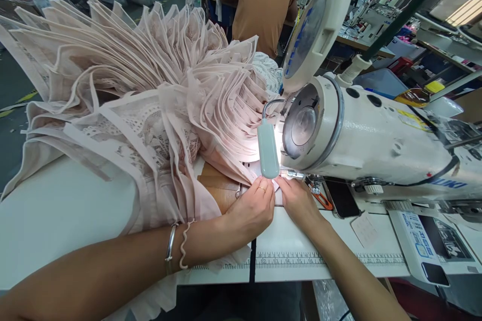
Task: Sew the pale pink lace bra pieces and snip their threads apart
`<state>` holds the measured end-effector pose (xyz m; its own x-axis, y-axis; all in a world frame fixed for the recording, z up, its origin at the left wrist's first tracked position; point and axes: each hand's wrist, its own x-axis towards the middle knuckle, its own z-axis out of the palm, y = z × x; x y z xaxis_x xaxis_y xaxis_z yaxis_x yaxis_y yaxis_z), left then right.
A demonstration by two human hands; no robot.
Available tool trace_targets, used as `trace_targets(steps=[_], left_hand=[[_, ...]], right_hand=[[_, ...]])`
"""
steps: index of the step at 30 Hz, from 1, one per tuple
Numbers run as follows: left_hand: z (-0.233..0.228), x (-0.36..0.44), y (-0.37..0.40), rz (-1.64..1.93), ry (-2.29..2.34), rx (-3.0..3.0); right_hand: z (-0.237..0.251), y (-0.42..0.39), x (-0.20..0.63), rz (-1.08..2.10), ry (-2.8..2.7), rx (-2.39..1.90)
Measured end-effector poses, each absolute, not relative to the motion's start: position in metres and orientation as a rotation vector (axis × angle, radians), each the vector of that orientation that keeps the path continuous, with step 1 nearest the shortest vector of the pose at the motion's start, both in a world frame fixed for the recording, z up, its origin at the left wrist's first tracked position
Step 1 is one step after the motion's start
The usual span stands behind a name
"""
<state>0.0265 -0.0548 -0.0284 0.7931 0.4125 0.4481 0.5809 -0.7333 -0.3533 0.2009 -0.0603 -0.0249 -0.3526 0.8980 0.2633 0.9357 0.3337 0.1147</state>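
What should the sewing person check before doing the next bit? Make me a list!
1. Both hands on the cloth: ok. The left hand and right hand pinch the pink fabric piece by the needle area.
2. Fingers away from the needle: cannot tell. The lamp hides the needle.
3. Light on: ok. The lamp shines brightly on the fabric.
4. Fabric stack out of the way: not ok. The pile of pink lace pieces crowds against the sewing machine.
5. Loose things near the hands: not ok. Orange-handled snips and a dark phone lie beside the right hand.
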Motion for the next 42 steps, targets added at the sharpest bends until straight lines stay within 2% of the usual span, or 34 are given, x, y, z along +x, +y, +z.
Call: trace_targets(steps=[14,33,42], left_hand=[[-0.029,0.028,-0.049,-0.496,-0.775,-2.574],[-0.033,0.027,-0.045,-0.439,-0.757,-2.576],[-0.034,0.030,-0.048,-0.447,-0.794,-2.556]], right_hand=[[-0.023,-0.058,0.200,-0.427,-2.463,-1.748],[-0.017,-0.057,0.194,-0.260,-2.471,-1.916],[-0.016,-0.053,0.197,-0.353,-2.481,-1.782]])
